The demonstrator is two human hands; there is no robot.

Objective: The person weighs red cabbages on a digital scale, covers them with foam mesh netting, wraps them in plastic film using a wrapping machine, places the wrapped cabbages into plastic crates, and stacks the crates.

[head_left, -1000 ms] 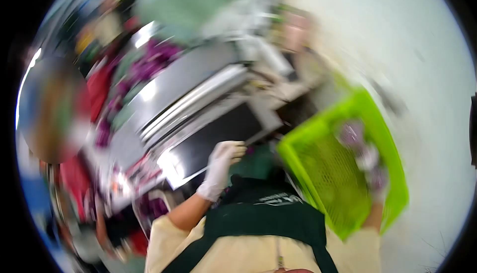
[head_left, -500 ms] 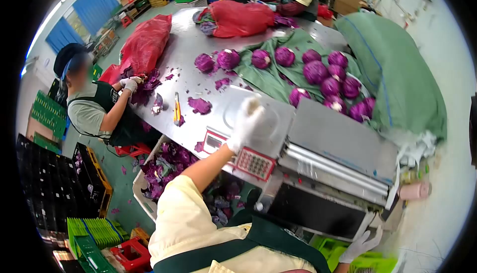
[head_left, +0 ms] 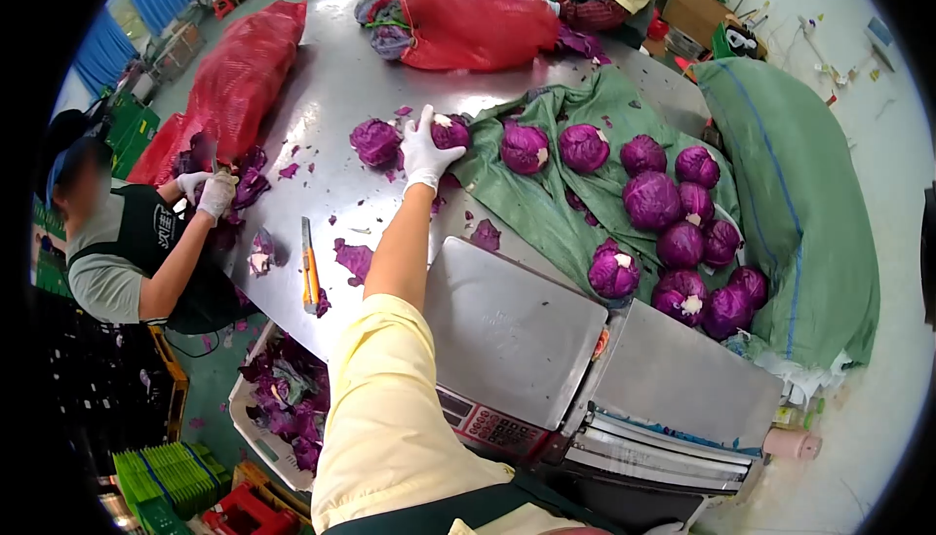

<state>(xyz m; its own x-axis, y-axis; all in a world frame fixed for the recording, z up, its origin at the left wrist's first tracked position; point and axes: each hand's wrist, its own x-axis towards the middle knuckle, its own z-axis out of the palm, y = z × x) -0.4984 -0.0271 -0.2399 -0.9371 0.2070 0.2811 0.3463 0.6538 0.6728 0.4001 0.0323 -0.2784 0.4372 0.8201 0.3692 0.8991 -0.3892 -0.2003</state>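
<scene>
My left hand (head_left: 427, 153), in a white glove, reaches far across the steel table. Its thumb and fingers are placed around a red cabbage (head_left: 451, 133) that rests at the edge of the green cloth. Just left of the hand lies another red cabbage (head_left: 375, 142). To the right, one more red cabbage (head_left: 525, 148) sits on the cloth with its cut stem showing. Below my forearm is the bare steel pan of a weighing scale (head_left: 517, 325). My right hand is out of view.
A yellow utility knife (head_left: 309, 267) and loose leaves lie on the table (head_left: 336, 96). Several red cabbages fill the green cloth (head_left: 575, 199) beside a bulging green sack (head_left: 795, 204). A wrapping machine (head_left: 682, 379) stands right of the scale. Co-workers handle red mesh bags (head_left: 244, 77).
My left hand has moved from above the scale, forward and left, onto a cabbage. My right hand has left the view. The camera view has shifted; the co-worker at left still handles leaves.
</scene>
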